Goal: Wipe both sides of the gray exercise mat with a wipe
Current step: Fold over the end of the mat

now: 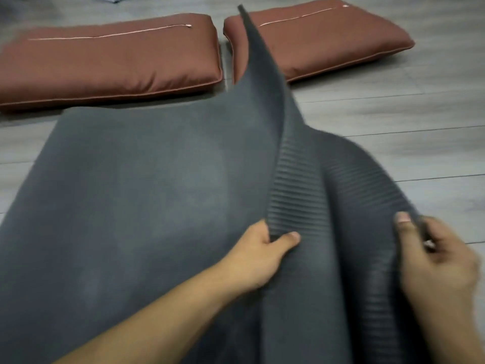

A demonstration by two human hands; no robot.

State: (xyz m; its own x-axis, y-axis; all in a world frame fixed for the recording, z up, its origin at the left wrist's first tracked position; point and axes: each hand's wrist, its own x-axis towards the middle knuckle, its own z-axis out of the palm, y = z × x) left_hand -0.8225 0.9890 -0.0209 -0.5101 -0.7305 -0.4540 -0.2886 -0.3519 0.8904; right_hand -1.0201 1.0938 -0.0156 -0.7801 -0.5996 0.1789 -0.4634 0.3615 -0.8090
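Finding: the gray exercise mat (147, 179) lies on the wood-plank floor (393, 114), directly in front of the person. Its right-hand portion is lifted and folded up. The smooth face shows across the left and centre, and the ribbed face (341, 179) shows on the raised part. One far corner (242, 11) stands high and overlaps the view of the right of two brown zipped cushions (328, 38), which lie on the floor beyond the mat.

Left hand (262, 256): grip clamped on the lifted edge of the mat, with the thumb laid across the ribbed face and the fingers behind the fold.

Right hand (441, 261): grip clamped on the mat's outer edge at the right, with the thumb on top. A small pale item shows by its fingers. Whether it is the wipe cannot be told, and no wipe is otherwise in view.

Assessment: the step in hand appears to be turning the mat over, between the wiping of one face and the other. Which face has been cleaned cannot be confirmed.

Requirement for the next move: both hands carry the raised portion across to the left so that the ribbed face settles flat and uppermost. The tall corner must be kept from folding under. The wipe is then taken up.
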